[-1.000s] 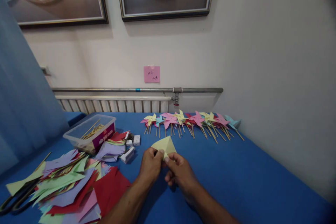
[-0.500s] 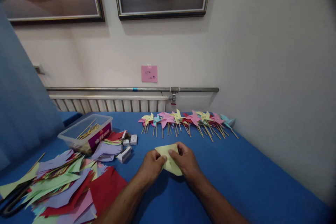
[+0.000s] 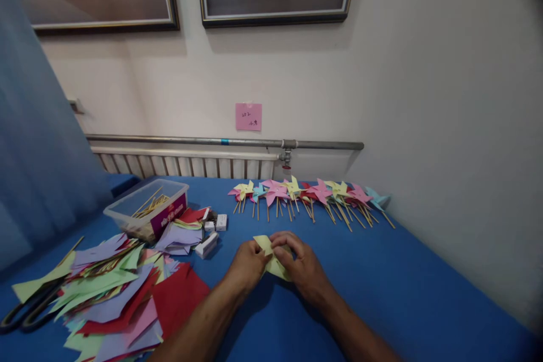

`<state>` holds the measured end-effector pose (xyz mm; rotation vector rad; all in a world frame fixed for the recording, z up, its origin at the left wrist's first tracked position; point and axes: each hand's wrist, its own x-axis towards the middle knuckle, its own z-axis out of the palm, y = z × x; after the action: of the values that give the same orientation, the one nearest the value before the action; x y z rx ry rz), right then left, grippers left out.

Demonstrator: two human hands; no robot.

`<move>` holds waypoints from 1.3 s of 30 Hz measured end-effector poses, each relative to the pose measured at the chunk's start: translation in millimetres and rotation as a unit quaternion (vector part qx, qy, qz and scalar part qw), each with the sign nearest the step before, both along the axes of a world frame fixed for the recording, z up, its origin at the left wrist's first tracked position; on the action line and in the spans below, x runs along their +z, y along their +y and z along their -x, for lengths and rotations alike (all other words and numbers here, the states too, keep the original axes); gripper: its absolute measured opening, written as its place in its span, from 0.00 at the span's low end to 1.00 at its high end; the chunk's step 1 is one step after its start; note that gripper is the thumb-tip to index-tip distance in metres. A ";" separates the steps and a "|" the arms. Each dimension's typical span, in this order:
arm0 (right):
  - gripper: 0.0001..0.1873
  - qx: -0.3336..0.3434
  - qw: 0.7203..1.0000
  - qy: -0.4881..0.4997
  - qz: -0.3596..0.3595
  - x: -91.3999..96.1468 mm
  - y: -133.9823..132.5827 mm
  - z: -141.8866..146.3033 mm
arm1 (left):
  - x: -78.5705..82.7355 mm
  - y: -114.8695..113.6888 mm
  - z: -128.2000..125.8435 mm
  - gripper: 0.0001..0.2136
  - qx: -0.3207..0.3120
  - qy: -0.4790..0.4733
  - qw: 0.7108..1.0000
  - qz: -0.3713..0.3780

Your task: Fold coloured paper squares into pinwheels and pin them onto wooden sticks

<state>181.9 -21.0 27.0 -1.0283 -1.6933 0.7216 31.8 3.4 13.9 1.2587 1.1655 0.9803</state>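
Observation:
A pale yellow folded paper [image 3: 271, 257] lies on the blue table [image 3: 403, 288] between my hands. My left hand [image 3: 248, 267] pinches its left edge with closed fingers. From the right, my right hand [image 3: 299, 263] presses on the same paper, its fingers curled over the top. Both forearms reach in from the bottom edge. A row of finished paper pinwheels [image 3: 309, 195] on wooden sticks lies beyond my hands near the wall.
A heap of cut coloured paper [image 3: 114, 294] covers the left of the table, with black scissors [image 3: 25, 317] at its left edge. A clear plastic box [image 3: 148, 215] holds wooden sticks. Small white boxes [image 3: 212, 235] lie beside it. A radiator and pipe run along the wall.
The yellow paper came down from being held up to lying on the table. Both hands now press it flat, and it looks more folded and smaller.

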 end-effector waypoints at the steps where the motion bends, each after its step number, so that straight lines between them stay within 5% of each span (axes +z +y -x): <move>1: 0.14 0.006 1.000 0.003 0.007 -0.9 0.9 0.0 | -0.1 -0.2 -0.3 0.10 -0.004 -0.002 1.000 -0.009; 10: 0.13 -0.082 0.986 0.072 0.125 -7.4 9.5 3.0 | -3.8 -3.3 2.7 0.09 -0.031 0.047 0.996 -0.073; 15: 0.21 -0.023 0.971 0.143 0.193 -10.4 9.7 2.9 | -7.7 -1.6 5.0 0.09 -0.032 0.062 0.995 -0.074; 23: 0.24 -0.020 0.960 0.172 0.221 -11.6 8.6 3.4 | -9.1 2.8 4.8 0.11 -0.074 0.016 0.997 -0.004; 39: 0.22 -0.003 0.959 0.172 0.225 -7.9 5.8 4.6 | -7.8 7.3 8.3 0.14 -0.084 -0.027 0.996 0.001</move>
<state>177.3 -15.2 19.2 -1.1334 -1.2504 1.2439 23.5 10.7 6.1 1.2979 1.0012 0.8817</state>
